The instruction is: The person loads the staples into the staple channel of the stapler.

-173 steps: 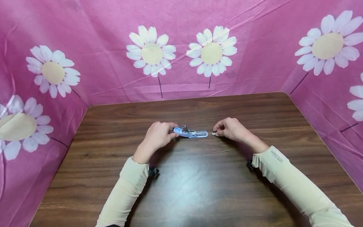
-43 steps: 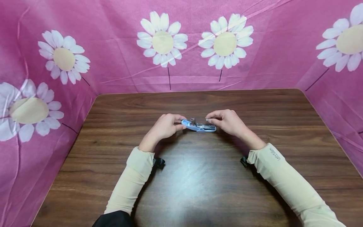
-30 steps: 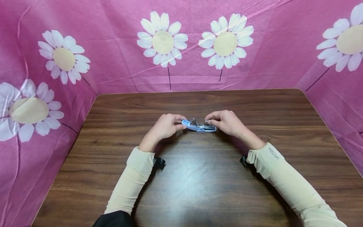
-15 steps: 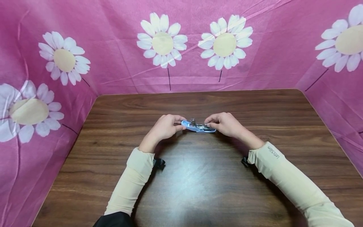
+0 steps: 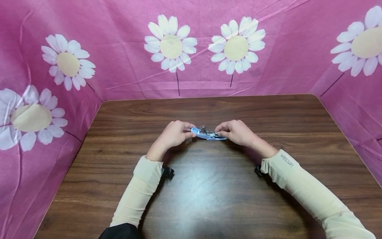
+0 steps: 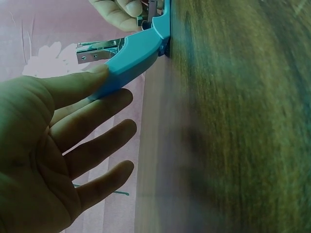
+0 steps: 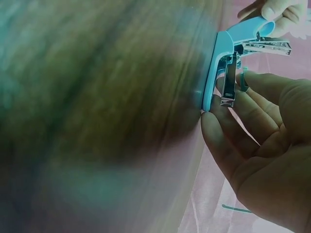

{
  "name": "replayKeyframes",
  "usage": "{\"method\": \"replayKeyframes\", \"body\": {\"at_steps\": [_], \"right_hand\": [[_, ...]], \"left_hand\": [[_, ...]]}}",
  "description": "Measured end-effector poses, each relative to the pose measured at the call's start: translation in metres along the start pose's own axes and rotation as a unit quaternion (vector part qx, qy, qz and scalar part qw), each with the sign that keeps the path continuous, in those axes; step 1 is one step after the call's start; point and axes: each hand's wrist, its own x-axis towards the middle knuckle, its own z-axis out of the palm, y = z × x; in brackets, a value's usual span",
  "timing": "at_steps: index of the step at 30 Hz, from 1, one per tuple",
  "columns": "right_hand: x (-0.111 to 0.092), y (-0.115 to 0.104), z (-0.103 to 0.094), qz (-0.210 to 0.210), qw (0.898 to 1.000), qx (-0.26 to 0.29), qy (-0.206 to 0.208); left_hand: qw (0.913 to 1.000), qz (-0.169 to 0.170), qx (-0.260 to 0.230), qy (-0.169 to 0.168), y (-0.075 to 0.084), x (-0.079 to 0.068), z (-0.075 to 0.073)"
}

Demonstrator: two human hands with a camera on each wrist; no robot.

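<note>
Stapler: blue, unfolded, located on the table between the person's two hands, toward the far edge. Its base lies along the tabletop; its cover slants up toward the left hand. A metal arm juts from the cover, well apart from the magazine.

Left hand: thumb and index finger pinch the end of the cover. The remaining fingers are extended and spread, apart from the stapler.

Right hand: thumb and fingertips pinch a small strip, held just beside the magazine. Whether strip and magazine touch, I cannot tell. Another fingertip is at the tip of the base.

Surroundings: both forearms wear pale sleeves, the right one lettered near the cuff. A black device sits at each wrist. Pink cloth printed with white daisies stands behind and at both sides.
</note>
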Motion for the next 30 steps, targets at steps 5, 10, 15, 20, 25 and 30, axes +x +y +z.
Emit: {"method": "replayKeyframes", "body": {"at_steps": [5,10,15,20,25,30], "right_hand": [[-0.0016,-0.0019,0.0010,-0.004,1.000,-0.005,0.005],[-0.0032,-0.0039,0.0019,-0.009,1.000,-0.019,0.011],[-0.0032,-0.0050,0.0028,-0.010,0.999,-0.029,0.011],[-0.0025,-0.0050,0.0028,-0.012,0.999,-0.037,0.012],[-0.0023,-0.0068,0.0023,-0.022,0.999,-0.043,0.017],[-0.0024,-0.0088,0.0023,-0.032,0.998,-0.052,0.022]], "left_hand": [[1.0000,-0.005,0.000,0.000,0.0015,-0.0004,0.0001],[1.0000,-0.007,-0.001,0.001,0.0013,-0.0007,0.0007],[1.0000,-0.008,-0.001,0.003,0.0002,-0.0005,0.0015],[0.9999,-0.010,-0.003,0.005,-0.0001,-0.0009,0.0016],[0.9999,-0.009,0.002,0.008,-0.0004,-0.0008,0.0010],[0.9999,-0.009,0.003,0.009,-0.0003,-0.0010,0.0003]]}}
